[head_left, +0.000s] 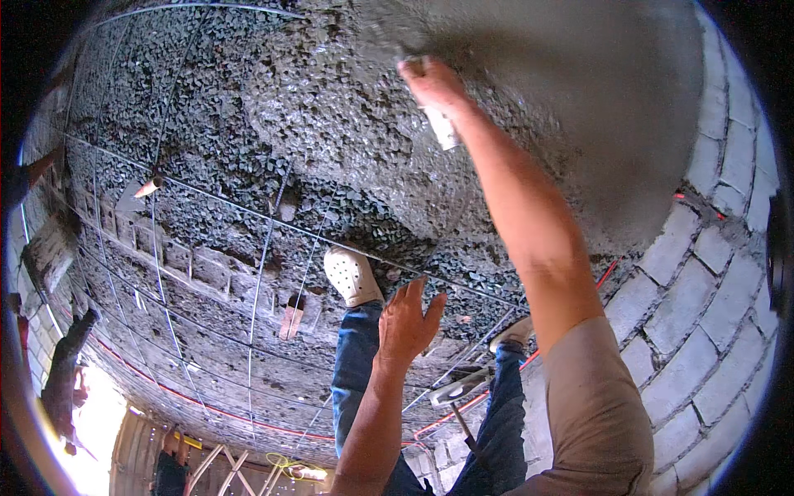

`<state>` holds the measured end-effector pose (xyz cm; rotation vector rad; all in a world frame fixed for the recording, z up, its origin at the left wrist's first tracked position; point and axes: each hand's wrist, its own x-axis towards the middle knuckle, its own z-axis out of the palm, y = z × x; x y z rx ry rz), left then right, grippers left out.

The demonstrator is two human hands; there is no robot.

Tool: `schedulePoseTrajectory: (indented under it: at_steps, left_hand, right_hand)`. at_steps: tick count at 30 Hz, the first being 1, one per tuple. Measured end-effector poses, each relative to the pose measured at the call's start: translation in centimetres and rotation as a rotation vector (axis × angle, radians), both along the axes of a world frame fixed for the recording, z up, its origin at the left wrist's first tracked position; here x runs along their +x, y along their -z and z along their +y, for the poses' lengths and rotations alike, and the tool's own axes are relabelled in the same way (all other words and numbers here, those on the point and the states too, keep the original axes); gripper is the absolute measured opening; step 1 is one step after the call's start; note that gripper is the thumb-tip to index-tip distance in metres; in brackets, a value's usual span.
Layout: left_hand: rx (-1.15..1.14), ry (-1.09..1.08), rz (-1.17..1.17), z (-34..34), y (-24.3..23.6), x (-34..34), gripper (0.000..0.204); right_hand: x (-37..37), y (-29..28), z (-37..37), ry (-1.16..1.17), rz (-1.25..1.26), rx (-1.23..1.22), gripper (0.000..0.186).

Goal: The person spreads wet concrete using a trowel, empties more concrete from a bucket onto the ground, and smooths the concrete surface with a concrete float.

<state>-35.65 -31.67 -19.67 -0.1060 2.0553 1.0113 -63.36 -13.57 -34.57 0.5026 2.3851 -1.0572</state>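
Observation:
My right hand [432,86] is closed on a trowel [443,129] with a pale, whitish part showing below my fingers, held on wet grey concrete [538,99] at the top middle; its blade is blurred. The concrete is smooth at the right and rough over gravel toward the middle. My left hand [407,322] hangs lower down with fingers apart and nothing visible in it, near a steel rod of the grid [223,204] and beside my white perforated shoe [349,277]. A metal tool with a dark handle [459,388] shows by my right leg.
Another trowel with a wooden handle [149,188] lies on gravel among rods at left. A block wall [686,331] and red pipe [215,407] border the area. Other people [66,372] are at the left edge and bottom left [169,463], near timber braces [219,463].

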Motion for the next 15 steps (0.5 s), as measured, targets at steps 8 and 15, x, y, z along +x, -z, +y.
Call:
schedulePoseTrajectory:
  at_steps: [8,15]
  left_hand:
    - [-0.066,0.03,-0.093,-1.1,0.1,0.0,0.047]
    - [-0.033,0.021,-0.039,0.4,0.2,0.5,0.047]
  right_hand:
    - [5.8,-4.3,-3.7,-0.267,-0.135,-0.108,0.053]
    - [4.9,-0.2,7.8,-0.066,0.162,0.143,0.063]
